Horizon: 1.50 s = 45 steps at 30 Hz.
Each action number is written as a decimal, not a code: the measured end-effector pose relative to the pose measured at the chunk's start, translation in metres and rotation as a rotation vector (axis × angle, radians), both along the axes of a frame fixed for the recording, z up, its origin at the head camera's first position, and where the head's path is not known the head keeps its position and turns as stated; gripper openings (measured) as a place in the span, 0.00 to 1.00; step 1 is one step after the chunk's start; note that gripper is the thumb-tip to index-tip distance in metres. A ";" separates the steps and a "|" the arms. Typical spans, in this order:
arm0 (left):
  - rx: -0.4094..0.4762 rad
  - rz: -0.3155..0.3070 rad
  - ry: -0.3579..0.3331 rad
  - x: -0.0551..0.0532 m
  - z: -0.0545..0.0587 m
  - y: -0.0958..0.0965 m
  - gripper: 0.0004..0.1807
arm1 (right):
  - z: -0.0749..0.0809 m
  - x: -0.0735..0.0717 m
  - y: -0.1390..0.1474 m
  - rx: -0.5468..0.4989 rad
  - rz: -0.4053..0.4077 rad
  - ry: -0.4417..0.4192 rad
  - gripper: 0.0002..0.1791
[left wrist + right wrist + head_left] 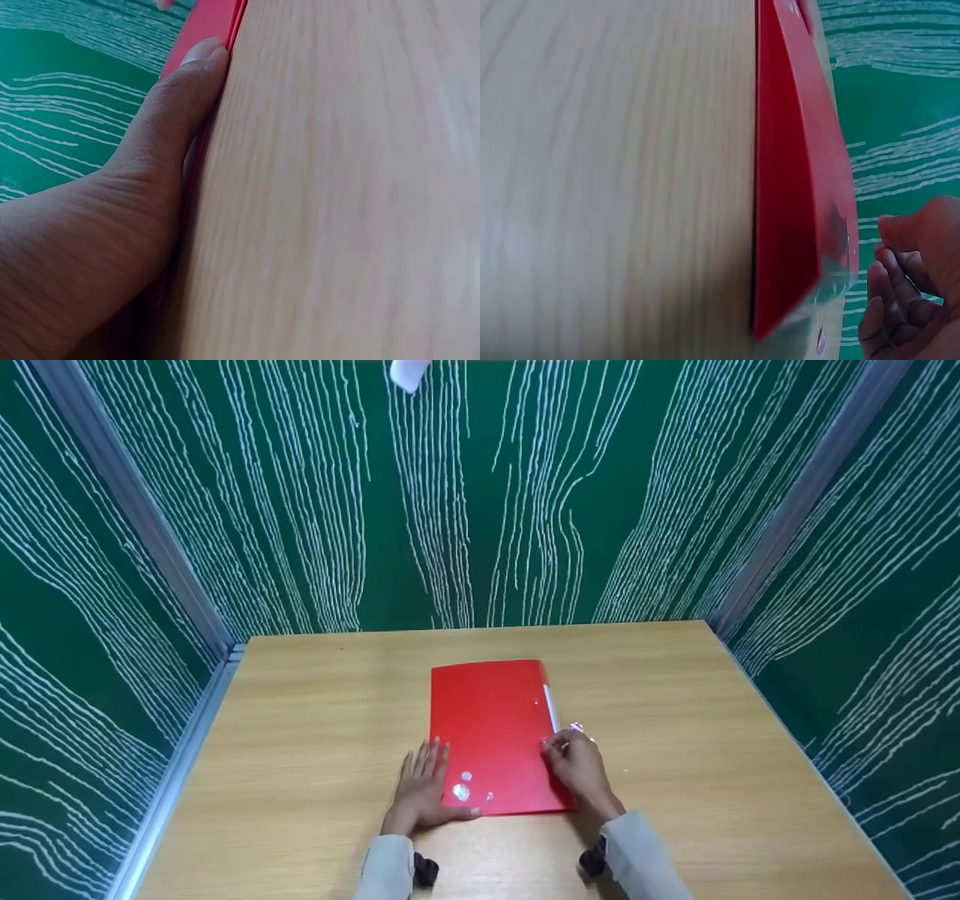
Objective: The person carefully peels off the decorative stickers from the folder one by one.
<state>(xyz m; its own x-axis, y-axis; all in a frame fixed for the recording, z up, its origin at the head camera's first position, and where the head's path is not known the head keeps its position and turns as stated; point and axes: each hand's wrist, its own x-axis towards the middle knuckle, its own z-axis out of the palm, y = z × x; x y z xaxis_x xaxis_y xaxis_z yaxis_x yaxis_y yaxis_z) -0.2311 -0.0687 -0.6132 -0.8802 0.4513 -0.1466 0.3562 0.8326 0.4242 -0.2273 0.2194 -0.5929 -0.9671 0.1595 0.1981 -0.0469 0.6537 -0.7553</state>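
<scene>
Bracing red folder (495, 720), seemingly for fine work | left hand (424, 791) released, near-left | right hand (581, 767) curled, hold unclear | next likely needs steadiness

From my head feed, I take the folder (491, 720), lying on the table (322, 720), as the clock's centre. The back panel (480, 525) stands at 12, beyond the table; the left panel (45, 675) at 9, the right panel (885, 645) at 3. I see the left hand (426, 791) over the folder's 8 o'clock corner, stickers (461, 792) on it toward 7, the right hand (581, 769) at its 4 o'clock edge.
</scene>
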 end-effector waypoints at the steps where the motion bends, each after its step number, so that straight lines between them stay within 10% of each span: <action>1: 0.003 0.001 0.002 0.001 -0.001 0.000 0.68 | -0.001 0.001 -0.003 0.002 0.013 0.001 0.06; 30: -0.021 -0.002 0.036 0.004 0.002 0.001 0.68 | -0.002 0.016 -0.057 0.126 0.268 -0.234 0.03; 45: -0.023 0.024 -0.004 -0.002 -0.005 0.001 0.70 | -0.003 0.012 -0.063 0.190 0.430 -0.207 0.04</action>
<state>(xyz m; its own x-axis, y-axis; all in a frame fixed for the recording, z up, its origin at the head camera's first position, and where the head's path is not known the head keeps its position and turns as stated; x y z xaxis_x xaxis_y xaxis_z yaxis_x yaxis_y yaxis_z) -0.2335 -0.0676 -0.6185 -0.8902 0.4264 -0.1606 0.3342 0.8506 0.4060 -0.2152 0.1568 -0.5964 -0.9593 -0.2819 -0.0177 -0.2040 0.7345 -0.6472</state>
